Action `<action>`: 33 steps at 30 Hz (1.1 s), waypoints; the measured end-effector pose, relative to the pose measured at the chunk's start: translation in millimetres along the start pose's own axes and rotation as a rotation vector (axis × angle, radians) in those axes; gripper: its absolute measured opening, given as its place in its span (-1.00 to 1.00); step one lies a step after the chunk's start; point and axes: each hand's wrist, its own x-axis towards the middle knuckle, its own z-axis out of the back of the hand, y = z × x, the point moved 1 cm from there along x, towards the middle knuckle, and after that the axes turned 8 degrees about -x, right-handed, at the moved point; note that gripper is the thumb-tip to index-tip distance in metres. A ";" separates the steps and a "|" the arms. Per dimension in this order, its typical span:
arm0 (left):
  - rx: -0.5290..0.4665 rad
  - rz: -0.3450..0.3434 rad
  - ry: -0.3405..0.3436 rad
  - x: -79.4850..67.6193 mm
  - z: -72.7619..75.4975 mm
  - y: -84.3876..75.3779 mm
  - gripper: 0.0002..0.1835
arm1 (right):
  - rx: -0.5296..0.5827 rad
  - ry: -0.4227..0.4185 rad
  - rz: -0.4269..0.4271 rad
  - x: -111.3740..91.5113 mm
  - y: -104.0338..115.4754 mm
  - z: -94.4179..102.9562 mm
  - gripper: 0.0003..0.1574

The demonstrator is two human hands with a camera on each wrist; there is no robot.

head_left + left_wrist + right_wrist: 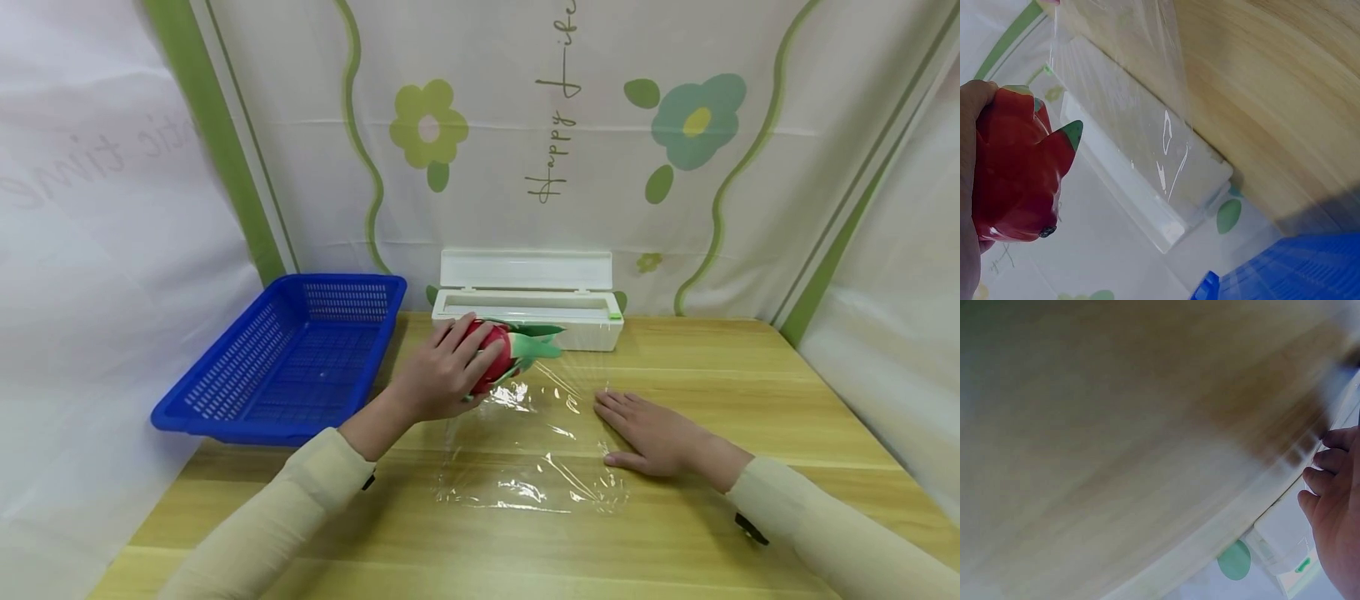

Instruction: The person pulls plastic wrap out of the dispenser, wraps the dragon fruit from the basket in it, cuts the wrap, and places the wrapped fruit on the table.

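Left hand (438,375) gripping red fruit (1017,165) over clear film (525,454), right hand (654,435) straight-fingered at film's edge

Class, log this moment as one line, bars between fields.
left hand: holds red fruit | right hand: rests at right edge of clear film | white box: open | blue basket: left of box

Clear film (525,454): glossy, creased, spread on the bench (420,554).
Red fruit (1019,169): green-tipped scales, leafy end pointing right, raised at the film's far part.
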 end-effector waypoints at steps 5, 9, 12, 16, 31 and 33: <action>-0.017 -0.016 0.010 4.7 -10.2 -3.2 -0.24 | 0.003 0.002 -0.002 0.5 0.2 0.6 0.04; -0.040 -0.036 -0.006 7.5 -21.1 -5.7 -0.25 | -0.008 -0.014 0.000 0.4 -0.3 -1.3 0.04; -0.052 -0.049 -0.022 9.6 -28.5 -7.1 -0.29 | -0.013 -0.032 0.002 0.4 -0.4 -3.7 0.03; -0.056 -0.071 -0.017 12.1 -38.5 -8.2 -0.34 | -0.004 -0.031 0.001 0.5 -0.5 -4.7 0.03; -0.017 -0.143 0.053 17.1 -65.7 -16.2 -0.34 | -0.003 -0.003 0.005 1.7 -1.0 -1.3 0.03; -0.013 -0.146 0.052 16.9 -68.5 -17.1 -0.33 | -0.003 0.001 0.005 1.6 -0.9 -1.0 0.03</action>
